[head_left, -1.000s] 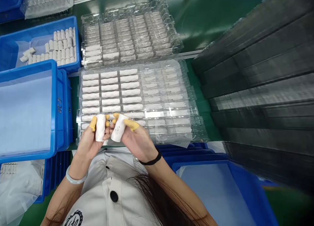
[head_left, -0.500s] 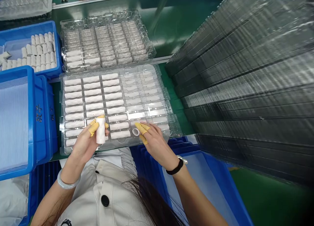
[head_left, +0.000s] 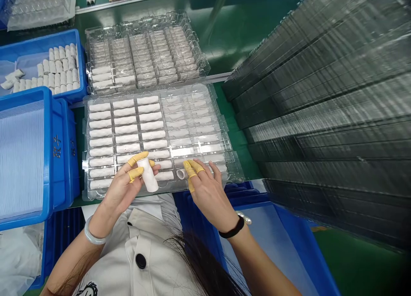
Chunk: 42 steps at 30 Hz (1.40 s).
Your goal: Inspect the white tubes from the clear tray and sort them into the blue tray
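Observation:
My left hand point(head_left: 123, 185) grips a white tube point(head_left: 149, 176) between yellow-cotted fingers, its upper end tipped a little left, above the near edge of the clear plastic tray point(head_left: 154, 188). My right hand point(head_left: 210, 193), also in yellow finger cots, is closed around a second white tube point(head_left: 180, 174) low over the tray's near side. Only that tube's hollow end shows; the fingers cover the rest. White tubes fill the tray's three left columns in rows. Under a glare, the two right columns look paler, and I cannot tell exactly what lies in them.
Behind stands another clear tray point(head_left: 144, 84) with several tubes. A blue bin point(head_left: 82, 69) of short white tubes and stacked blue crates point(head_left: 48, 159) are on the left. A tall stack of dark trays point(head_left: 321, 129) rises at the right, above a blue crate point(head_left: 308, 249).
The tube in my left hand has moved right and tilted from nearly upright. My right hand stays near the same spot with its tube. The whole view has shifted slightly.

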### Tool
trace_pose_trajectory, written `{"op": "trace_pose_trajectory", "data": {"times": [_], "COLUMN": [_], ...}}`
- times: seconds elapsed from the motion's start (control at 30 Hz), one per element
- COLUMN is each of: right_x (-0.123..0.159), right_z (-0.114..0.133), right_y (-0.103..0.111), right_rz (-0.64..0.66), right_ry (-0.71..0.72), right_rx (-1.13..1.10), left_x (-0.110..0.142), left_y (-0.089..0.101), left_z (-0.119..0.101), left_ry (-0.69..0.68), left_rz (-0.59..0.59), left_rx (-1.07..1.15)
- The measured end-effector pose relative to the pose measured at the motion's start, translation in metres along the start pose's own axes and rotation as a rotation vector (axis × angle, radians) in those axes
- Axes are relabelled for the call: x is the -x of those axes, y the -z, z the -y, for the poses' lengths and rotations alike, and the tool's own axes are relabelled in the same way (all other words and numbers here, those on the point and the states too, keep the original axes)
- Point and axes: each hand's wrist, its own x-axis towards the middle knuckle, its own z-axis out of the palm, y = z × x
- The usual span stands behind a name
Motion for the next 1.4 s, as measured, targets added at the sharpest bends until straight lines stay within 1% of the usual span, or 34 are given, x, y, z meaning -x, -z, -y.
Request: {"op": "trace_pose_trajectory", "data": {"times": [0.07,0.17,0.2,0.27,0.37,0.47,0.53,0.6,0.63,0.7,0.77,0.8,0.83,0.87,0.93,1.0,1.07,1.1,1.13,1.17,1.2,1.23,1.27,1.3,1.37,1.4], "right_x": [0.001,0.005,0.007,0.01,0.011,0.005,0.0,-0.004,-0.005,-0.006,-0.008,-0.008,-0.009,-0.009,-0.01,-0.01,-0.009,-0.009,-0.009,-0.01,-0.012,-0.015,-0.017,-0.019,-0.023,-0.025], "right_z": [0.006,0.01,0.01,0.008,0.016,0.036,0.046,0.045,0.039,0.019,-0.006,-0.017,-0.026,-0.033,-0.04,-0.041,-0.041,-0.042,-0.045,-0.049,-0.055,-0.061,-0.068,-0.076,-0.093,-0.101], "right_y": [-0.005,-0.014,-0.015,-0.014,-0.004,0.006,0.007,0.004,0.001,-0.005,-0.013,-0.016,-0.019,-0.022,-0.025,-0.028,-0.031,-0.034,-0.038,-0.043,-0.048,-0.053,-0.058,-0.063,-0.069,-0.072], "right_rz": [-0.003,0.059,0.065,0.038,-0.033,-0.019,-0.015,-0.044,-0.069,-0.124,-0.172,-0.171,-0.16,-0.144,-0.127,-0.142,-0.163,-0.146,-0.152,-0.17,-0.189,-0.189,-0.195,-0.183,-0.137,-0.072], "right_ry": [-0.01,0.022,0.011,-0.051,-0.166,-0.185,-0.189,-0.182,-0.173,-0.166,-0.193,-0.18,-0.143,-0.095,0.008,0.077,0.121,0.119,0.121,0.125,0.131,0.137,0.135,0.148,0.139,0.179], "right_rx": [-0.039,-0.14,-0.179,-0.276,-0.523,-0.872,-1.002,-0.98,-0.92,-0.737,-0.526,-0.456,-0.416,-0.396,-0.388,-0.359,-0.293,-0.236,-0.197,-0.177,-0.177,-0.196,-0.228,-0.265,-0.335,-0.349], "left_x": [0.001,0.002,0.003,0.003,0.004,0.006,0.007,0.009,0.011,0.017,0.03,0.038,0.048,0.059,0.082,0.105,0.128,0.139,0.151,0.163,0.173,0.183,0.19,0.194,0.195,0.192], "left_y": [-0.002,-0.005,-0.005,-0.004,-0.005,-0.01,-0.014,-0.014,-0.012,-0.005,0.007,0.014,0.021,0.028,0.043,0.061,0.085,0.1,0.116,0.133,0.15,0.166,0.18,0.193,0.212,0.218], "left_z": [0.001,0.0,0.0,0.0,0.006,0.018,0.026,0.028,0.027,0.02,0.007,-0.001,-0.009,-0.018,-0.036,-0.055,-0.074,-0.084,-0.092,-0.099,-0.104,-0.109,-0.111,-0.113,-0.114,-0.115], "left_ry": [-0.011,-0.02,-0.017,-0.014,-0.03,-0.072,-0.109,-0.155,-0.185,-0.251,-0.331,-0.376,-0.437,-0.512,-0.659,-0.807,-0.947,-0.989,-1.004,-0.938,-0.967,-0.911,-0.884,-0.814,-0.655,-0.606], "left_rz": [0.013,0.018,0.013,0.0,0.02,0.064,0.077,0.07,0.046,-0.043,-0.149,-0.196,-0.247,-0.327,-0.553,-0.803,-1.007,-1.097,-1.192,-1.242,-1.377,-1.351,-1.377,-1.33,-1.244,-1.203], "left_rx": [0.018,0.028,0.023,0.005,-0.031,-0.092,-0.151,-0.226,-0.268,-0.359,-0.463,-0.521,-0.584,-0.639,-0.7,-0.687,-0.644,-0.609,-0.564,-0.528,-0.418,-0.352,-0.226,-0.09,0.163,0.233]}}
